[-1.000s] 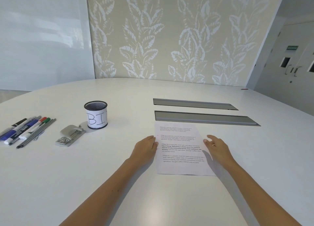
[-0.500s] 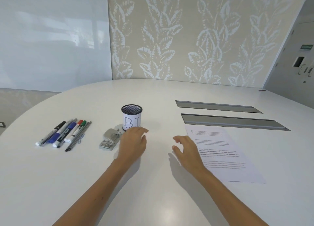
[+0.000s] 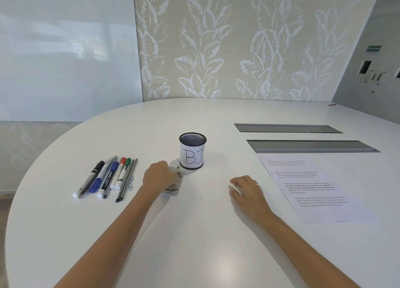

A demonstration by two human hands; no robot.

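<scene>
Both forearms are bare along their whole visible length. The right hand (image 3: 249,191) wears a thin, light-coloured ring (image 3: 258,186) on one finger.

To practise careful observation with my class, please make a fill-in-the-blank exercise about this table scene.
1. The mesh cup's label reads ____.
2. The left hand grips the grey stapler, which lies ____ of the markers.
3. The printed sheet lies before ____ grey slots.
4. Beside the green-capped marker lies one with a ____ cap.
Missing: BI; right; two; red.
</scene>
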